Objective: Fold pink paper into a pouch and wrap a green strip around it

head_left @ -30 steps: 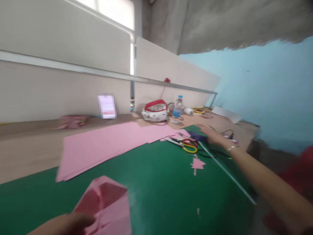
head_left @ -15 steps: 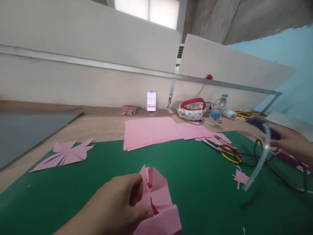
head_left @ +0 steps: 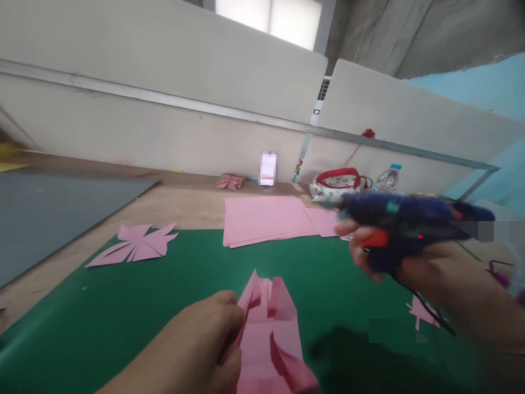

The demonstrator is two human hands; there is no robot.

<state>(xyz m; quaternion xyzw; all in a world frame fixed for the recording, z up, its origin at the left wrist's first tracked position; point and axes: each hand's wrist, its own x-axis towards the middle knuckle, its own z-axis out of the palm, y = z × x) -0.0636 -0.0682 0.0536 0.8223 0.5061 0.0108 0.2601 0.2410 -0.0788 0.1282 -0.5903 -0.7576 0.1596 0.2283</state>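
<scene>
left hand (head_left: 197, 345) pinching folded pink paper (head_left: 268, 334) on green mat (head_left: 123, 306); right hand (head_left: 430, 273) gripping blue glue gun (head_left: 402, 219) above open mat, pink sheets (head_left: 262, 219) beyond.

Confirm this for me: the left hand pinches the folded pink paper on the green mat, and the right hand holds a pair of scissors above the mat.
Not quite. The head view shows the right hand holding a dark blue glue gun above the green mat, not scissors. The rest stands: the left hand pinches the folded pink paper on the mat.
</scene>
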